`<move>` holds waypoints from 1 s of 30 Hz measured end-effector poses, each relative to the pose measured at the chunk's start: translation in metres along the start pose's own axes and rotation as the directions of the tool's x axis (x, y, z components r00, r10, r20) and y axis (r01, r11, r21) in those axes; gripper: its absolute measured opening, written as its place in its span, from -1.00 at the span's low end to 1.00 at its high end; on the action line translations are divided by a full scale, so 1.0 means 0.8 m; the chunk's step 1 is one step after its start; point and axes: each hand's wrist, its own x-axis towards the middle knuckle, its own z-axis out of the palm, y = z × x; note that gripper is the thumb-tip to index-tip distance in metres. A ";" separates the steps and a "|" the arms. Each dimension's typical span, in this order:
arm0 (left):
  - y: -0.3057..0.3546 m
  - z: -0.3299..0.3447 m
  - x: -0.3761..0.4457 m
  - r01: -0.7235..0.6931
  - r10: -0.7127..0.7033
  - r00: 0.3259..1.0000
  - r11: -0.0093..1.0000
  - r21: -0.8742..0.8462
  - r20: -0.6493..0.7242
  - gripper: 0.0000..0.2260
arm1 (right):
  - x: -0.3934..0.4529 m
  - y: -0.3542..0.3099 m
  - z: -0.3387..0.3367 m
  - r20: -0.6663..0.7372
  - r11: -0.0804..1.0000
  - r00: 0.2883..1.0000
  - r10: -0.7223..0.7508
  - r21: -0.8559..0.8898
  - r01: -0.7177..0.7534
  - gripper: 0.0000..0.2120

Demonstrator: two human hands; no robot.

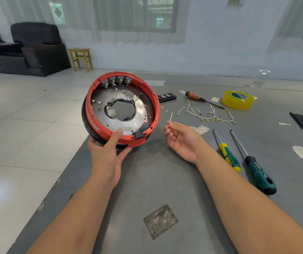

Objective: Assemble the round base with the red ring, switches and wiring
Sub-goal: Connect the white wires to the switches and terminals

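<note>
One round base (121, 110) with one red ring (157, 107) is in view, and four switches (117, 81) sit in a row along its far inner edge. Right of the base lie three screwdrivers: one wooden-handled (200, 98), one green-and-yellow (226, 153), one dark teal (255, 165). One roll of yellow tape (237, 99), one bundle of white wires (209, 114) and one bit case (166, 97) lie there too. Two hands show, and one yellow stool (81, 58) and two dark armchairs (35, 48) stand beyond the base.

The red ring (92, 114) looks like matt moulded plastic, around a dull, smudged sheet-metal plate (139, 114). The desk (147, 180) is matt grey, scuffed. The yellow tape roll (237, 101) shines glossy. One screwdriver (194, 96) has a polished wooden handle.
</note>
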 end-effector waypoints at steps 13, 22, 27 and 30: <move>0.002 -0.010 0.005 0.043 -0.046 0.994 0.998 0.039 0.099 -0.39 | -0.014 -0.008 0.042 0.153 0.985 0.985 -0.076 -0.140 0.097 -0.97; 0.006 -0.003 -0.002 0.020 -0.018 0.974 1.000 -0.006 0.228 -0.54 | -0.025 -0.009 0.085 0.100 0.776 0.982 -0.160 -0.602 0.188 -0.88; 0.008 -0.002 -0.008 -0.020 0.001 0.950 0.998 0.058 0.312 -0.47 | -0.025 -0.003 0.097 0.052 0.649 0.973 -0.223 -0.737 0.188 -0.88; 0.009 -0.001 -0.011 0.010 -0.038 0.941 0.996 0.086 0.338 -0.37 | -0.025 0.000 0.100 0.056 0.547 0.967 -0.248 -0.816 0.187 -0.87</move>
